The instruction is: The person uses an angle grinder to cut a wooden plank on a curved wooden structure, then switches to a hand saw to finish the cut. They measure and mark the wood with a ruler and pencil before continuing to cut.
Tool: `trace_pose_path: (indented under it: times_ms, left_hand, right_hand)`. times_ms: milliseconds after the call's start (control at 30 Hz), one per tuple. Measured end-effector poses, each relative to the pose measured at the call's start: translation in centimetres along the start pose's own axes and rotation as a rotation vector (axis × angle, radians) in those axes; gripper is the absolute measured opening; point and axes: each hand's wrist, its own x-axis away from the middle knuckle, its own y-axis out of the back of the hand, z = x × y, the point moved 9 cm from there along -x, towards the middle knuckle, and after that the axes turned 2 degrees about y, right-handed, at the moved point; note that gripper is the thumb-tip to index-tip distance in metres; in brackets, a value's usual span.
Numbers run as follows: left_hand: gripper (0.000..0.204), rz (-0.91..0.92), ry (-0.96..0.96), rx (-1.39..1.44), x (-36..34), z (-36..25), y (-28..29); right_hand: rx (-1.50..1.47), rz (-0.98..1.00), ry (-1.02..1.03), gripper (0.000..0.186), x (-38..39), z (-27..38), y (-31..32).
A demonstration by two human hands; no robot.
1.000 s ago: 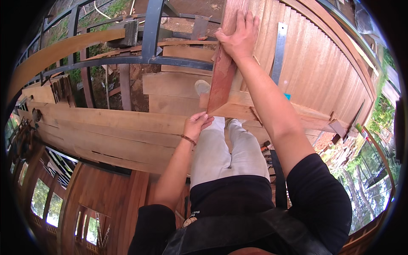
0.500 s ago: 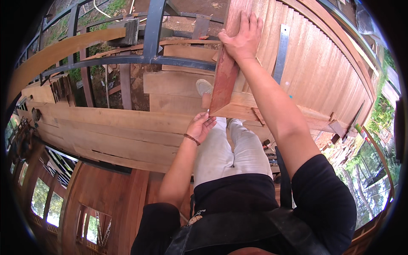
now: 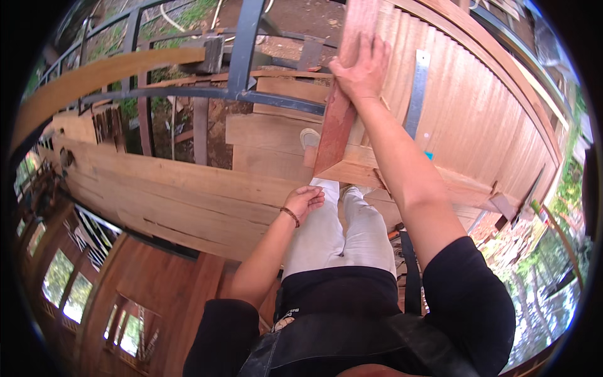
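Observation:
A reddish-brown wooden board [image 3: 333,135] stands along the left side of a wooden panel of grooved strips [image 3: 465,94]. My right hand [image 3: 363,68] is wrapped over the top of this board, thumb on its left side and fingers across it. Just below the board's near corner is my left hand [image 3: 304,202], with fingers curled and pressed together, apart from the wood. Whatever its fingertips may hold is too small to make out. A metal ruler [image 3: 416,94] lies on the panel, right of my right hand. The board meets a paler crosspiece [image 3: 352,173] at a slanted joint.
A wide plank surface [image 3: 157,188] runs off to the left. Dark metal railing [image 3: 242,56] and a curved wooden rail [image 3: 113,69] stand beyond it. A saw [image 3: 531,188] and a wood offcut [image 3: 501,204] rest at the panel's right end. My legs [image 3: 339,232] are close below the board.
My left hand has drawn away from the board's near corner, toward me and a little right. My right hand keeps its hold on the board. The whole view has shifted slightly.

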Motion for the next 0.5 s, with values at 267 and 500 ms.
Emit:
trace_pose_path:
  times_ms: [267, 500]
  left_hand:
    - [0.031, -0.271, -0.503, -0.088, 0.6, -3.4, 0.7]
    - [0.052, -0.228, -0.774, -0.569, 3.4, -5.1, -4.9]
  right_hand:
    - [0.035, -0.012, 0.037, 0.093, -0.9, -0.3, 0.1]
    - [0.057, 0.021, 0.0, 0.094, -1.0, -0.9, 0.1]
